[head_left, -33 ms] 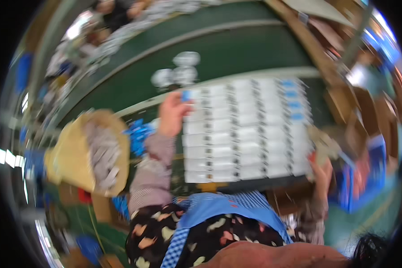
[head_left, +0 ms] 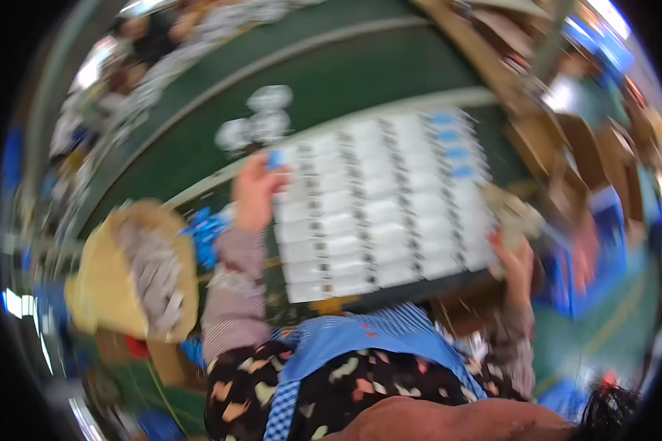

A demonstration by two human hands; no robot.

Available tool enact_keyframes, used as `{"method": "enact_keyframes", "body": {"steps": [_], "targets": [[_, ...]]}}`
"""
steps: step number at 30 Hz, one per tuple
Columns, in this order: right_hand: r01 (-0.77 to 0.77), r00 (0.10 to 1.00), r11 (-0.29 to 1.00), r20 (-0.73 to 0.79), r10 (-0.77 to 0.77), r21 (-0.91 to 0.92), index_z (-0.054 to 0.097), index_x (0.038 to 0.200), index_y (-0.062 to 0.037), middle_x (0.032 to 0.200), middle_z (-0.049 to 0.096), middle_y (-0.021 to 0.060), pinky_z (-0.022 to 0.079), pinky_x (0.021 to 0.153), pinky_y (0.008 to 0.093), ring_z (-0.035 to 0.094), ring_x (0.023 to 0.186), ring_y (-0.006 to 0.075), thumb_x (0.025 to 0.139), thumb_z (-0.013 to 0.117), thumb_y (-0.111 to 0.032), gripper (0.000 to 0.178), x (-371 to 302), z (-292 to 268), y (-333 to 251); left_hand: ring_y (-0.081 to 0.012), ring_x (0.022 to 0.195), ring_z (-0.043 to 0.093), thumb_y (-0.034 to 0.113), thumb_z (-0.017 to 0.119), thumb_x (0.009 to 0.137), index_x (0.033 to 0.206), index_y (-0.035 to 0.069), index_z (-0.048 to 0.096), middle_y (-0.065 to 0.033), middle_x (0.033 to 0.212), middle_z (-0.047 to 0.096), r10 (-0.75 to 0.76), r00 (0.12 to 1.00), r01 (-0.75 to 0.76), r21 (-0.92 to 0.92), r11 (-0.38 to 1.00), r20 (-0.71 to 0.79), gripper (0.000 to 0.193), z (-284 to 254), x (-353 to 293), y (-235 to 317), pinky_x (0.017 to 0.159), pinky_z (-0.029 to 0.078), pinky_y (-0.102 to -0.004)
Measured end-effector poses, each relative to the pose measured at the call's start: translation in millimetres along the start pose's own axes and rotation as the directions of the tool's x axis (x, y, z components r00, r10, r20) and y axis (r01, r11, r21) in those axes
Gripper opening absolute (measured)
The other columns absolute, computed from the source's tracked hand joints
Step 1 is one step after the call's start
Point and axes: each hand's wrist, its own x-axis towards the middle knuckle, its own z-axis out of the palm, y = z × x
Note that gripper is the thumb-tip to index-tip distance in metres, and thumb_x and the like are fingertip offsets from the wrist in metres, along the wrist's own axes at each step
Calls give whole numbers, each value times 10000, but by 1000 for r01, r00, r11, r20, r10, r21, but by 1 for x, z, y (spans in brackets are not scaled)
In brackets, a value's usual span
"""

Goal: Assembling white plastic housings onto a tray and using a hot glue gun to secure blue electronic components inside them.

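White flat packets [head_left: 379,235] with dark marks lie in overlapping rows, like one large panel, on the green table. My left hand [head_left: 254,195] is at their far left corner, fingers closed on a small blue piece [head_left: 274,159]. Similar blue pieces [head_left: 447,137] sit on several packets at the far right. My right hand [head_left: 516,264] is by the right edge of the rows, its fingers bent around a blurred beige object [head_left: 513,214] whose kind I cannot make out. Motion blur hides finer detail.
A yellow sack [head_left: 99,268] of greyish-white pieces stands at the left, beside a pile of blue pieces [head_left: 206,235]. Round white items [head_left: 265,121] lie beyond the packets on the green surface [head_left: 375,66]. Cardboard boxes [head_left: 559,151] and a blue crate [head_left: 603,250] stand at the right.
The whole view has shifted, so the packets and both hands appear farther left. Relative to the packets, neither hand has visibly moved, and their grips look the same.
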Motion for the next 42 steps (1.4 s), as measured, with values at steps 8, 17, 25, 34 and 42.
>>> {"method": "enact_keyframes", "body": {"steps": [8,17,25,34,42], "targets": [[-35,992,983,128,11,181,528,961,13,877,587,52,434,748,247,544,816,124,682,573,-26,285,1,-2,-12,-79,644,542,78,544,860,1006,-4,563,-36,800,593,-103,958,82,92,992,266,168,77,-1,-2,572,431,-198],[-65,976,993,214,43,97,527,910,-10,828,576,24,433,693,240,526,759,95,698,587,-52,224,1,4,-8,-99,594,576,30,584,803,900,-20,560,-49,734,593,-98,896,47,127,991,433,113,168,-13,-17,525,449,-212],[-44,989,996,146,33,72,531,909,-20,797,566,8,434,658,236,523,719,89,705,607,-67,223,3,1,-2,-101,577,569,30,641,754,808,-5,561,-46,683,597,-93,892,13,182,983,442,103,223,-13,-53,518,447,-222],[-83,990,993,119,73,80,515,1011,8,824,581,27,427,684,238,523,743,98,692,592,-38,332,4,-2,2,-284,828,506,94,710,653,733,30,551,-103,828,518,197,877,-406,455,793,438,189,282,-22,-93,729,429,-378],[-49,993,991,116,35,124,522,983,-1,867,582,18,434,715,236,525,784,93,700,583,-31,292,-8,-6,-4,-267,880,473,180,723,673,763,89,579,-74,886,507,390,785,-618,651,441,481,193,301,-25,-104,729,387,-394]]}}
